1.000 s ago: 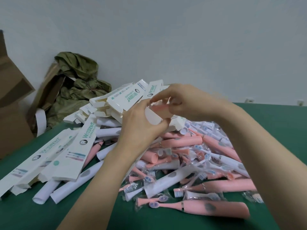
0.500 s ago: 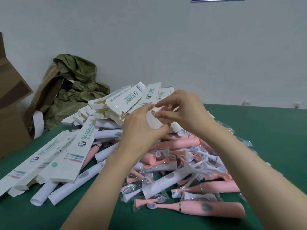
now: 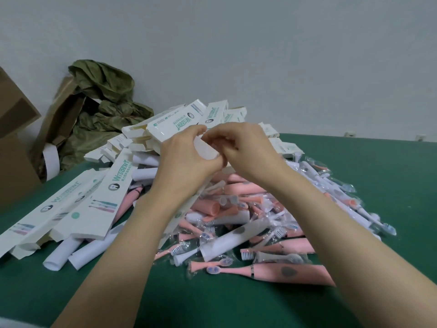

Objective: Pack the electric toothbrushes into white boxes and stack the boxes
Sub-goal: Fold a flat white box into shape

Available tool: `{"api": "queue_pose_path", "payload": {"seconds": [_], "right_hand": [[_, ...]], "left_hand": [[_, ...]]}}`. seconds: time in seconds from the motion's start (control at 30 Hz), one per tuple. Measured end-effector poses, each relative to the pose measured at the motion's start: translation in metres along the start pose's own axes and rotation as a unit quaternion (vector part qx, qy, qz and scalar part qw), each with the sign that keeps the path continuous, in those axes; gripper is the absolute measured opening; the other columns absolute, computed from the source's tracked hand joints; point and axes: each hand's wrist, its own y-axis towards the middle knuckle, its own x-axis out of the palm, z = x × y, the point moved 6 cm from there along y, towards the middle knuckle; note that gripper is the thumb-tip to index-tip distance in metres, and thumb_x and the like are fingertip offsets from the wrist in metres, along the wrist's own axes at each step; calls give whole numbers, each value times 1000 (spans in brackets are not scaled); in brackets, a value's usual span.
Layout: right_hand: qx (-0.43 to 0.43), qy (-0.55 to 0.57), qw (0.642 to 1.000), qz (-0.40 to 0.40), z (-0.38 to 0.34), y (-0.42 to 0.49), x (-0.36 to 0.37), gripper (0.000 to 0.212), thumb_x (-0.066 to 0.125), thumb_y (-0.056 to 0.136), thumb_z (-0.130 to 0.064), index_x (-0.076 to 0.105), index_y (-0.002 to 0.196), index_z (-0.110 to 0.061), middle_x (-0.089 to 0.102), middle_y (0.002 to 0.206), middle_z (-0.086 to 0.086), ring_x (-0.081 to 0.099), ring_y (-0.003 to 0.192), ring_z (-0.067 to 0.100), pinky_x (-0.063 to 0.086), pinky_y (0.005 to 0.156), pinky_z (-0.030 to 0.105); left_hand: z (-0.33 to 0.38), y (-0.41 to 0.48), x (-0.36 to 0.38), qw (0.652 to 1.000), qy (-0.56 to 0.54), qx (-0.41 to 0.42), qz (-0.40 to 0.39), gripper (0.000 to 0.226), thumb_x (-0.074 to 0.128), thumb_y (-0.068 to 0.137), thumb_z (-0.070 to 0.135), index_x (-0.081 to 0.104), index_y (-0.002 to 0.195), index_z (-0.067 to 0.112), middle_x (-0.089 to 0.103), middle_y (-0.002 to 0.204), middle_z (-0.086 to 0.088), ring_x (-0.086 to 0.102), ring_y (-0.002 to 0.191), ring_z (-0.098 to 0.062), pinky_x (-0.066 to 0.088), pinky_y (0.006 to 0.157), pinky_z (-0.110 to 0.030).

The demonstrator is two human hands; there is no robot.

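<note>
Nearest us, a pink toothbrush (image 3: 283, 272) lies loose before the heap (image 3: 236, 209). Above it our left hand (image 3: 186, 159) curls round the white box (image 3: 205, 150), while our right hand (image 3: 246, 147) pinches its end. Let's tuck squarely, thumb bracing. Stacked boxes (image 3: 175, 124) wait behind. A second ago pink showed between our hands; now there's none.

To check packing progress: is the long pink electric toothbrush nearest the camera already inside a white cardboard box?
No, the long pink electric toothbrush lies bare on the green table in front of the pile, outside any box.
</note>
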Motion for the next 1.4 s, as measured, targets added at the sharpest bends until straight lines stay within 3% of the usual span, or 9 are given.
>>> {"api": "queue_pose_path", "payload": {"seconds": [0.17,0.33,0.43,0.53,0.83,1.07,1.23,1.3,1.4], "right_hand": [[-12,20,998,-52,2,-5,7,39,43,86,10,68,110,-8,66,115,3,58,105,13,42,88,17],[154,96,979,89,50,-30,-17,36,43,77,8,63,70,-21,63,68,-11,57,66,5,45,63,16],[216,-42,970,-102,76,-47,-8,21,58,83,-7,66,71,-23,64,70,-7,52,56,1,39,51,9],[216,-127,938,-240,91,-68,6,15,73,81,-29,68,89,-17,62,80,-10,53,65,0,39,52,9],[213,-194,944,-159,105,-63,-14,13,67,87,-26,62,79,-17,63,75,-4,57,68,13,46,59,24],[226,98,969,-8,89,-61,-52,7,71,81,-11,66,77,-14,65,68,-4,55,59,9,43,56,16],[178,499,848,-7,28,-39,-30,3,65,73,0,66,72,-3,65,76,15,67,67,18,56,67,26],[184,468,864,2,16,-32,-16,14,68,76,-1,61,85,8,67,85,24,70,80,30,59,75,39],[196,324,923,69,19,-30,-11,10,70,79,-9,60,79,-4,63,60,-3,60,57,9,47,50,18]], "left_hand": [[-13,0,-8,1000,16,-17,1,58,73,63,46,67,116,22,68,111,4,57,108,-14,35,80,-14],[-17,-5,-17,999,12,-4,40,61,78,69,42,62,124,21,62,123,4,51,118,-18,38,102,-32],[-21,-1,-21,999,4,-7,52,62,78,69,43,61,125,22,61,125,5,50,119,-18,39,103,-36],[-20,0,-15,999,1,0,48,61,79,70,39,62,124,18,63,123,3,51,107,-6,34,91,-15],[-16,-2,-13,999,-2,-1,52,64,79,69,45,61,125,20,62,124,5,52,116,-14,39,100,-29],[-9,-11,-14,999,-21,6,48,61,79,68,42,61,124,23,61,122,7,53,115,-15,41,102,-36],[6,-17,8,999,0,41,11,59,80,66,34,63,121,18,66,115,1,58,106,-16,39,89,-20],[8,-17,12,999,-3,43,4,54,76,63,34,66,115,21,69,102,3,60,96,-15,39,77,-13],[8,-17,15,999,-8,43,5,59,72,59,40,65,114,19,69,100,2,60,93,-15,34,70,-11]]}}
